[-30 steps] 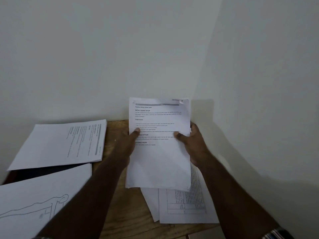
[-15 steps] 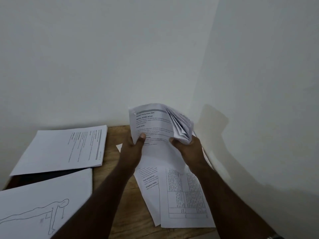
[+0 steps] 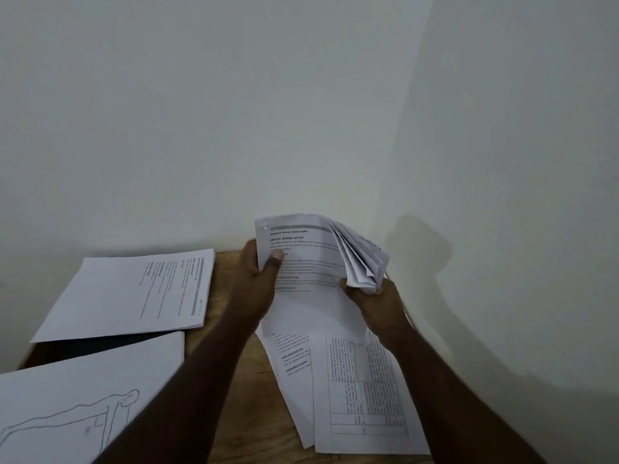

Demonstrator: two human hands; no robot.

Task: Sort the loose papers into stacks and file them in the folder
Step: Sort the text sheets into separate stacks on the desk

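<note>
The left hand [image 3: 258, 279] pinched the upright bundle's [image 3: 301, 259] left edge while the right hand [image 3: 371, 296] gripped its fanned right-side pages, directly above 2 loose sheets [image 3: 355, 390].

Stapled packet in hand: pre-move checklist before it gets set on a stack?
1. Left hand pinches the stapled packet at its left edge: ok.
2. Right hand holds the fanned pages: ok.
3. Packet lifted off the loose sheets on the wooden table: ok.
4. Text stack at far left reachable, top uncovered: ok.
5. Drawing stack separate from it: ok.
6. Folder location: cannot tell.
</note>
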